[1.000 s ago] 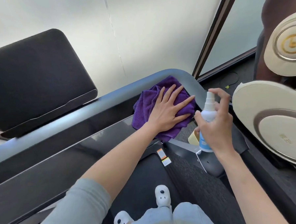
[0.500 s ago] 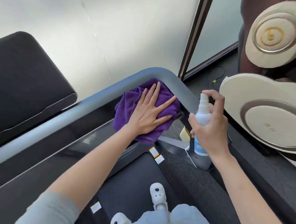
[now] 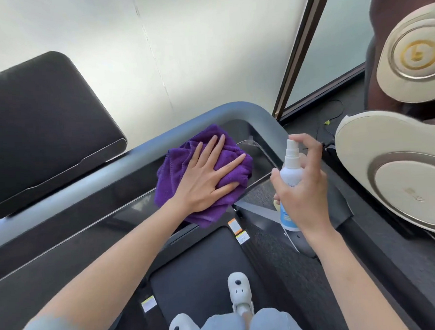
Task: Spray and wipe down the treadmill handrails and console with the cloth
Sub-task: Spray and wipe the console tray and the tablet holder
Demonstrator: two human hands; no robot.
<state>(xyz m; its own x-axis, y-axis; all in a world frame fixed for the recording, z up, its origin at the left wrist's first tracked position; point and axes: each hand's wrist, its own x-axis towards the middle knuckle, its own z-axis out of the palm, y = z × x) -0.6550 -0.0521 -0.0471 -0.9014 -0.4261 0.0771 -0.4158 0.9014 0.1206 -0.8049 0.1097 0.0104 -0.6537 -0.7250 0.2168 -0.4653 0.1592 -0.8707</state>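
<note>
While left hand [image 3: 202, 180] flattens cloth [image 3: 183, 166], massage chair [image 3: 393, 170] flanks right.

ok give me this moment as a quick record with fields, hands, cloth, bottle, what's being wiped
left hand: flat, fingers spread, pressing on the cloth
cloth: purple, bunched, on the glossy console surface just inside the grey handrail
right hand: gripping the spray bottle, index finger on the nozzle top
spray bottle: white with blue label, upright, held above the treadmill, right of the cloth
feet: white shoes on the belt
</note>
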